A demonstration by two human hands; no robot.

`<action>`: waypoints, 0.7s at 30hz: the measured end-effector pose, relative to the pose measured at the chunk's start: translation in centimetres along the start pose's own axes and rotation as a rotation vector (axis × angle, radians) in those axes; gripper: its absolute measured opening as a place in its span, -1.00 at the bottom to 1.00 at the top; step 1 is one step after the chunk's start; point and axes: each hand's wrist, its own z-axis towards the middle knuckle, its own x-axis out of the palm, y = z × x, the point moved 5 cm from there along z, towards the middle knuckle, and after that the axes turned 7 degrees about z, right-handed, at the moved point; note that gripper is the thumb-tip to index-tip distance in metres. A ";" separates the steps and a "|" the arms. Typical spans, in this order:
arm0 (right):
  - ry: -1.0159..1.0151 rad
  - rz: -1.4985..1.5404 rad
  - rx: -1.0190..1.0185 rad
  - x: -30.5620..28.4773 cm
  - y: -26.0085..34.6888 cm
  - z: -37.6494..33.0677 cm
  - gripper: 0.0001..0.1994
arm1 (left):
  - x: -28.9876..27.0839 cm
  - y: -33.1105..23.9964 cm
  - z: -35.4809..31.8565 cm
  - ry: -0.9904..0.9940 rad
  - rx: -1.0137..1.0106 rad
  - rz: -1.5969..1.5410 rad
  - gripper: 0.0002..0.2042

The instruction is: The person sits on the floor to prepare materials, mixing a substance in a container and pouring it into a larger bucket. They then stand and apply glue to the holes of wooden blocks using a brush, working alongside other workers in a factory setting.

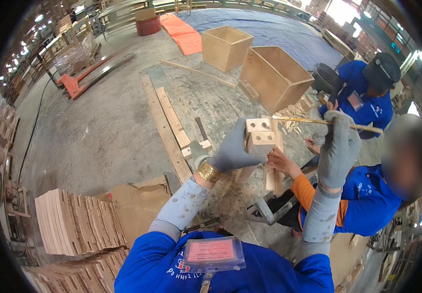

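Note:
My left hand (234, 149), in a grey glove, is closed around two pale wooden pieces (262, 138) standing side by side. Their upper ends each show two drilled holes. Raised to the right, my gloved right hand (339, 146) grips a thin yellowish stick (299, 119). The stick lies nearly level, and its left tip reaches close to the drilled ends, though contact cannot be made out. A co-worker's bare hand (281, 162) is just right of the wooden pieces, by other upright wooden strips (271, 179).
Two co-workers in blue sit at right. Open wooden boxes (277, 80) stand ahead, near scattered small wood sticks (294, 117). A hammer (201, 128) and long boards (164, 127) lie on the floor. Stacked slats (77, 222) are at lower left; an orange pallet jack (77, 85) stands farther off.

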 end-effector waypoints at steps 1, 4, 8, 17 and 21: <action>0.008 0.003 0.024 0.2 0.2 -0.1 -0.77 | 0.6 -0.1 -0.2 0.010 0.003 -0.010 -0.16; -0.006 -0.011 0.106 0.7 0.5 -0.1 -0.80 | 1.4 -1.0 -1.0 -0.003 0.119 0.119 -0.21; 0.087 -0.056 0.151 1.7 1.9 -0.4 -0.83 | 2.2 -2.1 -1.9 0.014 0.221 0.285 -0.25; 0.285 -0.227 -0.083 3.7 2.2 -0.1 -0.87 | 2.0 -1.6 -2.2 -0.067 0.199 0.307 -0.11; 0.378 -0.284 -0.207 4.6 2.3 -0.2 -0.87 | 2.2 -1.3 -2.2 -0.063 0.228 0.313 -0.06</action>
